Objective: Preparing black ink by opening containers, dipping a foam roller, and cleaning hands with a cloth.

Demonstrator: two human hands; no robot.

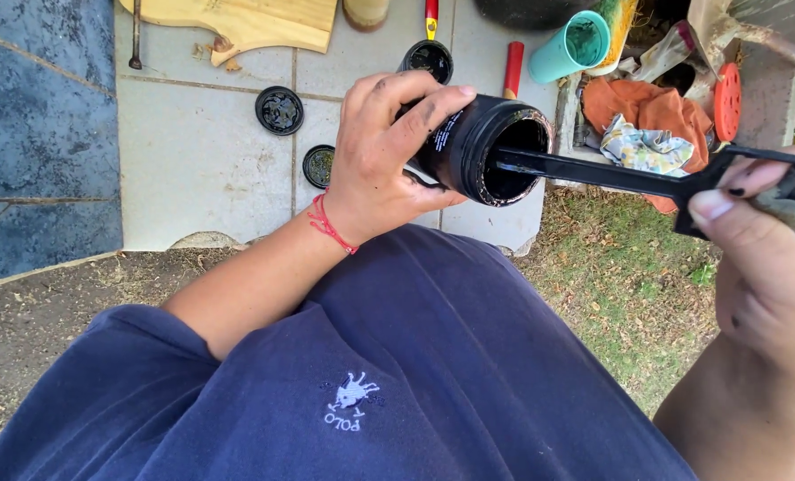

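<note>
My left hand (375, 151), with a red string bracelet at the wrist, is wrapped around a black plastic jar (469, 147) that lies tilted on its side, its open mouth facing right. A flat black plastic stick (594, 174) reaches into that mouth. My right hand (754, 258) grips the stick's wide handle end at the right edge of the view, thumb on top; a grey lump (794, 200) sits under the same fingers. Both hands hover above my navy shirt (433, 356).
On the pale tiles (192, 160) lie two black lids (279, 110) (318, 166), a second open black jar (430, 61), a wooden board (255, 22) and a red-handled tool (512, 67). A teal cup (576, 44) and orange cloth (647, 107) sit to the right, grass (629, 294) below.
</note>
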